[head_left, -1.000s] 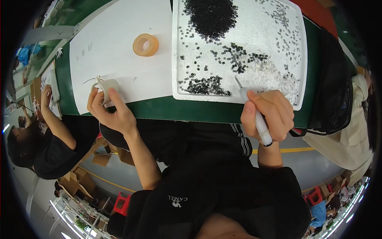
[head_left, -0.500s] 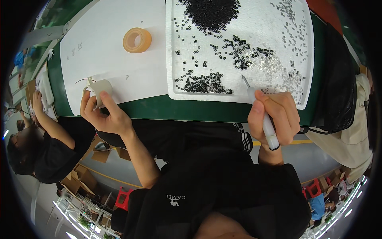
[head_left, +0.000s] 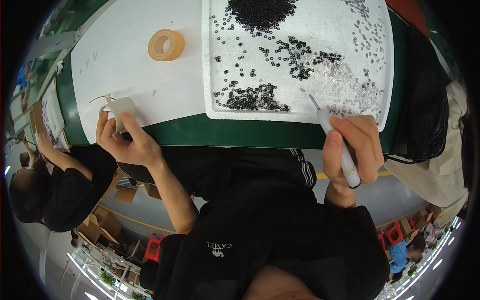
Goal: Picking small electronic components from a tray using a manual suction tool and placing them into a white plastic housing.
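My left hand (head_left: 131, 145) is closed around a small white curved plastic part (head_left: 124, 106), over the near edge of the white sheet. A thin dark reddish wire (head_left: 96, 98) sticks out of the part's far end. In my right hand (head_left: 359, 147) is a white pen-shaped screwdriver (head_left: 344, 159), its slim metal tip pointing away and to the left. That tip is over the near part of a white foam tray (head_left: 205, 70). Small black rings (head_left: 252, 98) lie in clusters in the tray, with clear rings (head_left: 345, 82) to their right. Whether a ring sits on the tip, I cannot tell.
A roll of amber tape (head_left: 176, 45) stands on the white paper sheet (head_left: 125, 30), left of the tray. A large heap of black rings (head_left: 260, 12) fills the tray's far side. A black bag (head_left: 422, 110) is at the right table edge. Another person (head_left: 62, 185) works at the left.
My right hand with the screwdriver has shifted a little right, and the tip now points more to the left. My left hand still holds the white part. The whole view has shifted slightly.
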Demonstrator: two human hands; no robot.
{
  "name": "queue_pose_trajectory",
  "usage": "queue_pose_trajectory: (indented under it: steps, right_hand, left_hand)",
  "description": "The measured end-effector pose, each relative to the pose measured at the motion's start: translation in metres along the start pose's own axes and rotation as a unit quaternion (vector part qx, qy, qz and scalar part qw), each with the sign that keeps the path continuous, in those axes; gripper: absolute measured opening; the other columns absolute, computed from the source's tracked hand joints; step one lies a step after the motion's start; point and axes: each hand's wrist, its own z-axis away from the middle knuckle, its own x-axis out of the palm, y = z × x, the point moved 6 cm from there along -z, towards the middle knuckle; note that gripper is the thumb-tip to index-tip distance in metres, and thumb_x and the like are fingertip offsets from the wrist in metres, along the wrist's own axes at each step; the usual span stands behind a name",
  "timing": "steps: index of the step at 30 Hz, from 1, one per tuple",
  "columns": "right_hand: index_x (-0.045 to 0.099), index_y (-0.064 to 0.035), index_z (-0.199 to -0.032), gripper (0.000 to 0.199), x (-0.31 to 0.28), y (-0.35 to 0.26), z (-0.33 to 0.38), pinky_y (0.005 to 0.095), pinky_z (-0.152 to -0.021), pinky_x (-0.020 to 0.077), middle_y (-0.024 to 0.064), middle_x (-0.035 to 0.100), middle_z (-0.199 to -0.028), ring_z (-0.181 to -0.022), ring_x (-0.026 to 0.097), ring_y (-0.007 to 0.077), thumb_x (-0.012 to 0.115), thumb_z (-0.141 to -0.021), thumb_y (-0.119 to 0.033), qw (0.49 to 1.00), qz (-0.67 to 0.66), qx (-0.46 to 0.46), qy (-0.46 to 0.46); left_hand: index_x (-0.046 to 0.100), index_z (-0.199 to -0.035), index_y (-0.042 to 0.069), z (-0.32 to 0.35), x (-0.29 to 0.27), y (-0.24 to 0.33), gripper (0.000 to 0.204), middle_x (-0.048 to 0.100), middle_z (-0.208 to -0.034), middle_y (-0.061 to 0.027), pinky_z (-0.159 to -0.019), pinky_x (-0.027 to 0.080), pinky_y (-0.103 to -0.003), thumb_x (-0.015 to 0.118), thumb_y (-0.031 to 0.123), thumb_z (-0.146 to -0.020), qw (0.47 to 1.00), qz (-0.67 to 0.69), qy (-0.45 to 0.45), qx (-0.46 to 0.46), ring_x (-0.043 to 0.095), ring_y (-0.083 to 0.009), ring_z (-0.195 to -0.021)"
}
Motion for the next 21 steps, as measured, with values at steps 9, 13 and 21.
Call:
queue_pose_trajectory:
  steps: [9, 13, 21]
  right_hand:
    - [0.066, 0.0055, -0.077, 0.008, 0.0009, 0.005, -0.0051, 0.0264, -0.048, 0.0471, 0.0134, 0.068, -0.07, -0.055, 0.061, 0.0222, 0.069, -0.072, 0.001, 0.999, -0.031, -0.027, 0.028]
    - [0.065, 0.0049, -0.075, 0.007, 0.0024, 0.0047, -0.0066, 0.0264, -0.048, 0.0473, 0.013, 0.068, -0.07, -0.054, 0.061, 0.0221, 0.069, -0.072, 0.0, 0.999, -0.023, -0.027, 0.025]
    - [0.065, 0.0044, -0.074, 0.006, 0.0005, 0.0065, -0.0035, 0.0263, -0.048, 0.0472, 0.0128, 0.068, -0.069, -0.054, 0.061, 0.0218, 0.069, -0.072, 0.0, 0.999, -0.03, -0.008, 0.025]
  left_hand:
    - [0.055, -0.101, -0.002, 0.0018, -0.0017, -0.005, 0.016, 0.052, -0.121, -0.0161, -0.078, 0.052, -0.03, 0.066, 0.001, -0.089, 1.0, -0.006, -0.012, -0.001, 0.059, -0.024, -0.108]
    - [0.055, -0.1, -0.002, 0.0009, -0.0026, -0.0052, 0.017, 0.053, -0.121, -0.0161, -0.077, 0.052, -0.03, 0.066, 0.001, -0.088, 1.0, -0.002, -0.003, -0.001, 0.059, -0.0242, -0.108]
    - [0.051, -0.103, -0.005, 0.001, -0.0025, -0.004, 0.019, 0.056, -0.121, -0.0163, -0.081, 0.059, -0.035, 0.064, -0.002, -0.089, 1.0, -0.021, -0.009, 0.018, 0.06, -0.023, -0.102]
